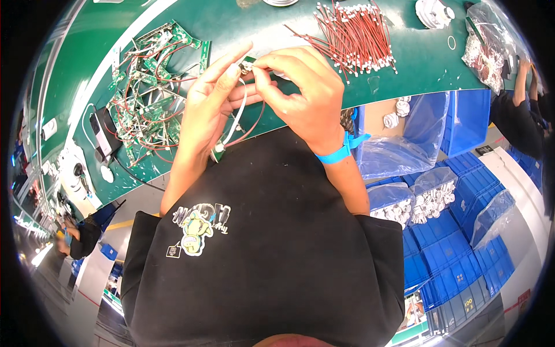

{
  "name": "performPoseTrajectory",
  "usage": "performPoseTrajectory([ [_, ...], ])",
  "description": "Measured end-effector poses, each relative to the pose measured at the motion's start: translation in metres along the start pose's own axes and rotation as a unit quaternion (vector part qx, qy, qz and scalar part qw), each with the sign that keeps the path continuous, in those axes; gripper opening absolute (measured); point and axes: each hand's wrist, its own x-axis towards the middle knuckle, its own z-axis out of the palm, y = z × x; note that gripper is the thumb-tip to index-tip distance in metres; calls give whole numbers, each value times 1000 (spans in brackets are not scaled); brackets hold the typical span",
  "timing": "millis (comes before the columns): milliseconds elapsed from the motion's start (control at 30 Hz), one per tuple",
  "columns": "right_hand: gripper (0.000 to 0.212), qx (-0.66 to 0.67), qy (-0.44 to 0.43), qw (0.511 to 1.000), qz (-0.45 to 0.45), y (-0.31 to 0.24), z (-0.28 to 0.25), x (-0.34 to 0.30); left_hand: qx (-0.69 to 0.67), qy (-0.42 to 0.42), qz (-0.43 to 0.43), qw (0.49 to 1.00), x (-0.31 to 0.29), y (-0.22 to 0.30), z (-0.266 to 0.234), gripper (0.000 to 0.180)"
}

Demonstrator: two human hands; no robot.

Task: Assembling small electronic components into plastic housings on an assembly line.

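My left hand point(215, 95) is raised over the bench edge, its thumb and fingers around a small green circuit board point(247, 61). At the board's right end, my right hand point(303, 87) pinches with thumb and forefinger; what sits between those fingertips is too small to make out. A white lead point(239, 113) hangs below the hands, and a thin red wire point(258, 122) curves down from beside the right fingers. Both run toward another small green board point(217, 153) by my left wrist. A blue band circles my right wrist.
A tangled heap of wired green circuit boards point(147, 87) lies left, beside a black-and-white device point(105, 136). Red wire leads point(355, 37) are bunched at the back. Farther right are a white round part point(433, 14) and a plastic bag point(488, 55). Blue crates point(467, 121) stand below the bench.
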Motion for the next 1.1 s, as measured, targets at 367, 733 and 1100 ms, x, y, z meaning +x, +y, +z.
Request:
performPoseTrajectory([
  [367,20,-107,-22,990,-94,0,-6,-2,43,13,-28,999,-6,5,12,42],
  [733,17,-105,-20,989,-101,3,1,-12,51,35,-12,998,-12,2,21,41],
  [1100,19,-94,16,991,-90,2,1,-14,48,32,10,998,-13,-2,23,41],
])
